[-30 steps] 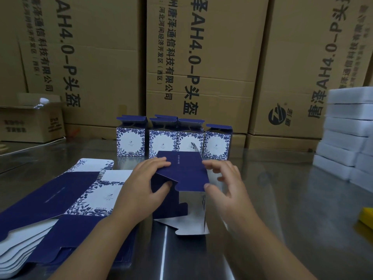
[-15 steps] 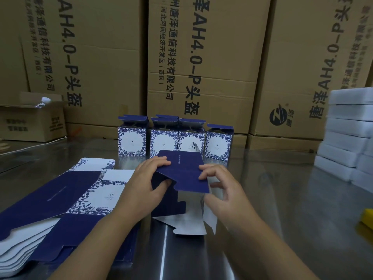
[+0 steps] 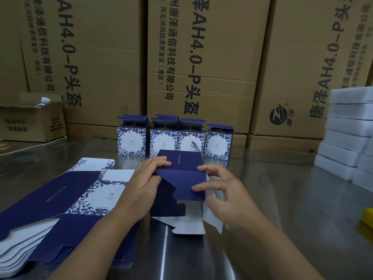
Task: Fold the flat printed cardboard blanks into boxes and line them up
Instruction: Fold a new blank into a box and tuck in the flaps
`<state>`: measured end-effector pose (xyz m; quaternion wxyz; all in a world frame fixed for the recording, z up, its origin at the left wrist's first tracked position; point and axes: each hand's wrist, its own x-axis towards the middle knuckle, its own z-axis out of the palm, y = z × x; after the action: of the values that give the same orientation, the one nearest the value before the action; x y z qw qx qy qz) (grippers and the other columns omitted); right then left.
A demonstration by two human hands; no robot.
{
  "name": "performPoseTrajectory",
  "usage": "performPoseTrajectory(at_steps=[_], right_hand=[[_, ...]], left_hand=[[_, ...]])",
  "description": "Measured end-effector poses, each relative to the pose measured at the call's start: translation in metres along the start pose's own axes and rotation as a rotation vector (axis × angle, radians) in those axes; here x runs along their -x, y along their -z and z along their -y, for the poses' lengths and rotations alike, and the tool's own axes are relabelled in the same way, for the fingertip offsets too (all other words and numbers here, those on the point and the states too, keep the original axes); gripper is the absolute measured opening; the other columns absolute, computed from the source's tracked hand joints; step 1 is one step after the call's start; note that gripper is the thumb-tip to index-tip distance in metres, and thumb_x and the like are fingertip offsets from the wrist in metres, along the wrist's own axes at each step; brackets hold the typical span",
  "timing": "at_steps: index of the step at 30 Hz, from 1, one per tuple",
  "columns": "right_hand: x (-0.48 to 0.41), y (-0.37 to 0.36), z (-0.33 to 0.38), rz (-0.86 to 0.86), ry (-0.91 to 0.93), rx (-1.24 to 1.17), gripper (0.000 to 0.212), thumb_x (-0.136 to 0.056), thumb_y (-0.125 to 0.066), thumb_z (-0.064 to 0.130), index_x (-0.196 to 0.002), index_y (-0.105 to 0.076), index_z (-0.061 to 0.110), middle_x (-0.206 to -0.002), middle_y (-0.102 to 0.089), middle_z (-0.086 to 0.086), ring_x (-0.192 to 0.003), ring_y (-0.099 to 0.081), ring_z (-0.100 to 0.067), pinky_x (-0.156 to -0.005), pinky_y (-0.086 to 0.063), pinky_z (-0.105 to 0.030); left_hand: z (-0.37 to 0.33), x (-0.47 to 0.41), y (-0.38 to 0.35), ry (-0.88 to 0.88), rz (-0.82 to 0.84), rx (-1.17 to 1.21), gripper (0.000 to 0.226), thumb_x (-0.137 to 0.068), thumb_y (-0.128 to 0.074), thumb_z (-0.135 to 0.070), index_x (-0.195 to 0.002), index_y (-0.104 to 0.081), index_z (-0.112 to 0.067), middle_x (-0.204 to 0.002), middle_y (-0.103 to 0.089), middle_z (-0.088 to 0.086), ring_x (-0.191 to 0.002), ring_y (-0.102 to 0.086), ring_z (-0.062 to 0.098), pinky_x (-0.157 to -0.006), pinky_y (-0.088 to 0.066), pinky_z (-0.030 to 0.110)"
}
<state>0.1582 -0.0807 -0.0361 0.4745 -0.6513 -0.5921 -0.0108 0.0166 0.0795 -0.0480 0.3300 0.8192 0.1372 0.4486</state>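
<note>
Near left: stack of flat navy-and-white floral printed cardboard blanks (image 3: 52, 199) lying on the shiny steel table (image 3: 262, 199), edges fanned out, top one printed side up. Both forearms enter from the bottom edge.

Centre, just right of the stack: half-folded navy-blue cardboard blank (image 3: 181, 178), standing on the table and partly opened into a box shape. Its white inner flaps (image 3: 187, 223) stick out toward the camera, low over the steel; contact unclear. A navy flap is bent over the near face.

Left hand (image 3: 139, 188) grips the left side of the half-folded blank, fingers curled over the top panel, thumb against the side. Right hand (image 3: 228, 197) pinches the right side, fingers on the top edge, thumb pressed on the bent navy flap. Hands are apart, one on each side of the blank.

Just behind: row of four folded blue-and-white floral boxes (image 3: 163, 142), upright, side by side, top flaps open. The middle two touch; the leftmost stands slightly apart.

Right edge: yellow object (image 3: 368, 217), cut off, can't tell what. Further right-back: stack of white foam slabs (image 3: 347, 134).

Far left: small open brown carton (image 3: 30, 122) with a plastic bottle (image 3: 43, 102) poking out.

Back: wall of large brown printed shipping cartons (image 3: 201, 57).
</note>
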Motion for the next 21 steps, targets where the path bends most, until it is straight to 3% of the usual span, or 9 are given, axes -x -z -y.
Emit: performPoseTrajectory(at_steps=[3,6,10,12,17,21], right_hand=[[0.000,0.000,0.000,0.015,-0.005,0.021,0.035,-0.080,-0.053,0.000,-0.094,-0.075,0.023,-0.125,-0.044,0.027,-0.123,-0.038,0.002,-0.102,-0.042,-0.036],[0.000,0.000,0.002,0.008,-0.004,0.035,0.032,-0.076,-0.051,0.017,-0.094,-0.075,0.026,-0.119,-0.043,0.033,-0.118,-0.038,0.004,-0.098,-0.044,-0.035],[0.000,-0.003,0.008,-0.148,0.049,0.064,0.016,-0.072,-0.053,0.026,-0.077,-0.068,0.031,-0.103,-0.049,0.026,-0.107,-0.045,0.002,-0.089,-0.041,-0.022],[0.000,-0.004,0.008,-0.216,0.076,0.106,0.007,-0.073,-0.060,0.028,-0.078,-0.060,0.033,-0.096,-0.052,0.022,-0.100,-0.048,-0.002,-0.081,-0.039,-0.017],[-0.002,-0.005,0.004,-0.235,0.087,0.128,0.024,-0.074,-0.063,0.029,-0.097,-0.061,0.035,-0.099,-0.052,0.023,-0.099,-0.048,0.000,-0.080,-0.037,-0.009],[-0.003,-0.005,0.002,-0.267,0.069,0.093,0.021,-0.077,-0.067,0.020,-0.093,-0.067,0.032,-0.096,-0.053,0.020,-0.093,-0.051,-0.004,-0.077,-0.039,-0.011]], left_hand=[[-0.003,0.001,0.000,-0.004,0.005,0.013,0.034,-0.081,-0.040,-0.025,-0.107,-0.057,-0.038,-0.127,-0.047,-0.027,-0.124,-0.036,-0.009,-0.104,-0.029,0.023],[-0.004,0.002,0.000,-0.055,-0.001,-0.090,0.027,-0.085,-0.062,-0.029,-0.108,-0.055,-0.042,-0.130,-0.047,-0.019,-0.126,-0.037,-0.002,-0.107,-0.028,0.025],[-0.008,0.005,-0.002,-0.090,0.011,-0.148,0.040,-0.077,-0.076,-0.030,-0.108,-0.056,-0.046,-0.130,-0.047,-0.021,-0.126,-0.036,-0.003,-0.103,-0.027,0.019],[-0.010,0.005,-0.004,-0.105,0.008,-0.151,0.040,-0.075,-0.077,-0.030,-0.106,-0.057,-0.046,-0.128,-0.048,-0.023,-0.125,-0.037,-0.004,-0.100,-0.028,0.016],[-0.013,0.005,-0.008,-0.149,-0.041,-0.183,0.037,-0.072,-0.079,-0.030,-0.101,-0.060,-0.042,-0.120,-0.052,-0.022,-0.119,-0.041,-0.004,-0.096,-0.025,0.003],[-0.014,0.005,-0.009,-0.169,-0.058,-0.190,0.036,-0.071,-0.080,-0.027,-0.098,-0.060,-0.040,-0.116,-0.054,-0.024,-0.116,-0.041,-0.007,-0.093,-0.024,0.000]])
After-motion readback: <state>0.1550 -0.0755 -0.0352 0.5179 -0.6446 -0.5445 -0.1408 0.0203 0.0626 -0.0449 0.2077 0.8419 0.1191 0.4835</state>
